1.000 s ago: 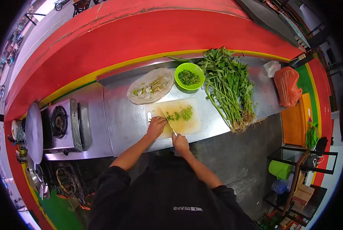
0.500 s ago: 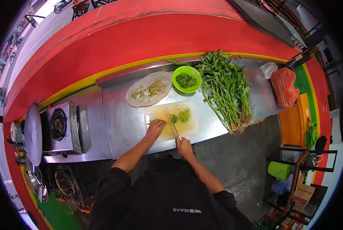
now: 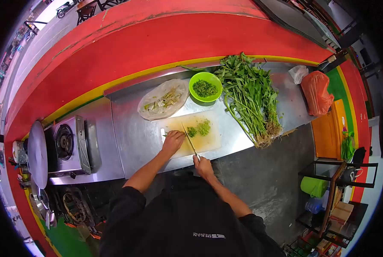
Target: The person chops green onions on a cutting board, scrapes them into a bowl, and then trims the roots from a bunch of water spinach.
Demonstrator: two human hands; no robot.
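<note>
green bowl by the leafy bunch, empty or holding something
Holding something: chopped greens sit inside the green bowl, bare inner wall visible around them.

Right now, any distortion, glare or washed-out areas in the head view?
Head view: strong fisheye, the red wall bows and the corners go black; head view: glare whitens the steel counter right of the cutting board; head view: far left edge looks washed out.

Knife (image 3: 189, 139) slanted across yellowish board (image 3: 209, 142); chopped greens (image 3: 204, 127) heaped just right.
</note>
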